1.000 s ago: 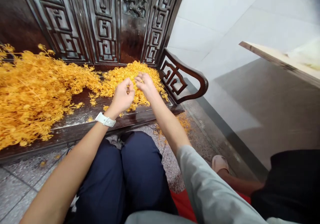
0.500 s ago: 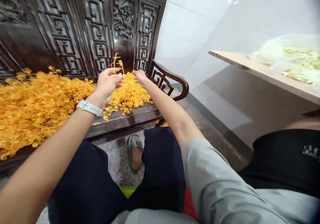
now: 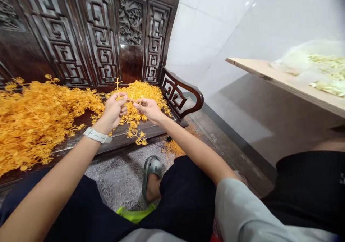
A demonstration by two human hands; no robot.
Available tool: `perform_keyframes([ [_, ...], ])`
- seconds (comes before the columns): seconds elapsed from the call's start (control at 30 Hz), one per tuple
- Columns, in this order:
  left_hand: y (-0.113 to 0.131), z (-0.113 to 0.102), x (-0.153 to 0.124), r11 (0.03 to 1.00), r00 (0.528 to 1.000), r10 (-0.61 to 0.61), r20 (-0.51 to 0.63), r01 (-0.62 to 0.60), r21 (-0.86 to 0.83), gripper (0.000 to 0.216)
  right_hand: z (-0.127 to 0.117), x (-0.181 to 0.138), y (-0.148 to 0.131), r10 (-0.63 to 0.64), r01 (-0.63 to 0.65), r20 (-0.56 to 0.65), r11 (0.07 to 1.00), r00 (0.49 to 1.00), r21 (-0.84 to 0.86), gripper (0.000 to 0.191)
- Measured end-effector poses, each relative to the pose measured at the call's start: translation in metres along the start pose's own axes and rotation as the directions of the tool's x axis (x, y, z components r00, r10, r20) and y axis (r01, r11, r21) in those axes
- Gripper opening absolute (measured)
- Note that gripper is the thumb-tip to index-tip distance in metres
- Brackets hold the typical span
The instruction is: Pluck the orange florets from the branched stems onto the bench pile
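My left hand (image 3: 115, 109), with a pale watch on its wrist, is closed on a yellow plastic stem (image 3: 117, 85) whose cross-shaped end sticks up above the fingers. Close beside it, the thumb and forefinger of my right hand (image 3: 148, 109) pinch the other end of a thin yellow piece that spans the small gap between the hands. Behind and below both hands lies a smaller heap of yellow plastic sprigs (image 3: 151, 91) on the dark wooden bench (image 3: 107, 138). One loose sprig (image 3: 138, 134) hangs at the bench's front edge.
A larger heap of yellow sprigs (image 3: 35, 116) covers the bench's left part. The carved armrest (image 3: 188, 100) bounds the right end. Yellow bits (image 3: 174, 148) lie on the floor. At right stands a wooden board (image 3: 253, 66) with a bag of pale pieces (image 3: 326, 67); a person in black sits beside me.
Both hands have come down and closer together. My right hand has gone from reaching into the smaller heap to pinching beside my left. Fewer stem ends show above my left hand.
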State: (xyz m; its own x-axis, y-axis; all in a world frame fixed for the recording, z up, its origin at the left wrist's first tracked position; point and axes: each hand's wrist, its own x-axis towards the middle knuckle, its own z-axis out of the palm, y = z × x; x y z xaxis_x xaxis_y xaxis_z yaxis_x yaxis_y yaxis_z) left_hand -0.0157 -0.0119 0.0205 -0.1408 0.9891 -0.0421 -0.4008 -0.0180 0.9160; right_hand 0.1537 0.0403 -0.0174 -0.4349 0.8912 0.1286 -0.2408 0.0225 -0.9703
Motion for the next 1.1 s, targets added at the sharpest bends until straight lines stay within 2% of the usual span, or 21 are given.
perform_keyframes([
  [0.07, -0.006, -0.013, 0.005, 0.992, 0.99, -0.085, 0.116, 0.073, 0.107, 0.033, -0.011, -0.003, 0.0, 0.054, -0.052, 0.049, 0.998, 0.997, -0.043, 0.045],
  [0.13, -0.014, -0.022, 0.009, 0.938, 0.961, -0.176, 0.215, 0.098, 0.332, 0.046, -0.023, -0.007, -0.001, 0.091, -0.079, 0.139, 0.993, 0.986, -0.09, 0.047],
  [0.2, -0.024, -0.026, 0.012, 0.867, 0.928, -0.216, 0.305, 0.039, 0.496, 0.048, -0.032, -0.011, 0.001, 0.098, -0.077, 0.204, 0.991, 0.974, -0.11, 0.048],
  [0.23, -0.029, -0.025, 0.012, 0.852, 0.915, -0.206, 0.346, -0.006, 0.523, 0.046, -0.035, -0.013, 0.003, 0.095, -0.074, 0.215, 0.992, 0.972, -0.104, 0.049],
  [0.3, -0.036, -0.024, 0.012, 0.867, 0.906, -0.169, 0.389, -0.051, 0.495, 0.047, -0.04, -0.014, 0.005, 0.085, -0.071, 0.195, 0.994, 0.977, -0.077, 0.05],
  [0.33, -0.038, -0.024, 0.013, 0.888, 0.916, -0.15, 0.372, -0.04, 0.457, 0.047, -0.042, -0.014, 0.006, 0.066, -0.058, 0.157, 0.997, 0.985, -0.05, 0.051],
  [0.43, -0.036, -0.032, 0.022, 0.964, 0.975, -0.078, 0.207, 0.021, 0.266, 0.039, -0.051, -0.011, -0.002, -0.038, 0.04, -0.036, 0.998, 0.999, 0.054, 0.054],
  [0.5, -0.032, -0.039, 0.034, 0.993, 0.991, -0.049, 0.125, 0.035, 0.112, 0.036, -0.058, -0.009, -0.011, -0.068, 0.079, -0.139, 0.994, 0.988, 0.077, 0.055],
  [0.53, -0.031, -0.042, 0.041, 0.997, 0.991, -0.052, 0.122, 0.043, 0.07, 0.035, -0.06, -0.008, -0.015, -0.053, 0.065, -0.154, 0.995, 0.987, 0.077, 0.056],
  [0.57, -0.031, -0.044, 0.046, 0.997, 0.989, -0.063, 0.133, 0.055, 0.063, 0.035, -0.062, -0.007, -0.018, -0.03, 0.043, -0.155, 0.996, 0.987, 0.081, 0.055],
  [0.63, -0.035, -0.043, 0.054, 0.983, 0.983, -0.072, 0.168, 0.042, 0.176, 0.037, -0.064, -0.003, -0.021, -0.004, 0.02, -0.144, 0.993, 0.99, 0.114, 0.053],
  [0.73, -0.048, -0.036, 0.055, 0.885, 0.964, -0.003, 0.265, -0.121, 0.449, 0.042, -0.064, 0.006, -0.017, -0.033, 0.063, -0.166, 0.982, 0.986, 0.178, 0.043],
  [0.83, -0.059, -0.033, 0.05, 0.691, 0.925, 0.126, 0.36, -0.342, 0.637, 0.036, -0.058, 0.019, -0.009, -0.034, 0.084, -0.197, 0.964, 0.98, 0.252, 0.031],
  [0.93, -0.061, -0.04, 0.05, 0.478, 0.867, 0.274, 0.416, -0.498, 0.724, 0.025, -0.055, 0.034, -0.007, -0.029, 0.109, -0.23, 0.933, 0.973, 0.342, 0.023],
  [1.0, -0.059, -0.052, 0.053, 0.393, 0.846, 0.304, 0.438, -0.53, 0.751, 0.031, -0.062, 0.045, -0.014, -0.029, 0.126, -0.251, 0.916, 0.968, 0.381, 0.022],
  [1.07, -0.057, -0.066, 0.059, 0.384, 0.875, 0.275, 0.399, -0.48, 0.789, 0.044, -0.075, 0.055, -0.024, -0.071, 0.188, -0.321, 0.918, 0.944, 0.349, 0.024],
  [1.1, -0.056, -0.073, 0.062, 0.416, 0.903, 0.254, 0.346, -0.425, 0.804, 0.049, -0.083, 0.06, -0.028, -0.107, 0.233, -0.38, 0.925, 0.919, 0.301, 0.023],
])
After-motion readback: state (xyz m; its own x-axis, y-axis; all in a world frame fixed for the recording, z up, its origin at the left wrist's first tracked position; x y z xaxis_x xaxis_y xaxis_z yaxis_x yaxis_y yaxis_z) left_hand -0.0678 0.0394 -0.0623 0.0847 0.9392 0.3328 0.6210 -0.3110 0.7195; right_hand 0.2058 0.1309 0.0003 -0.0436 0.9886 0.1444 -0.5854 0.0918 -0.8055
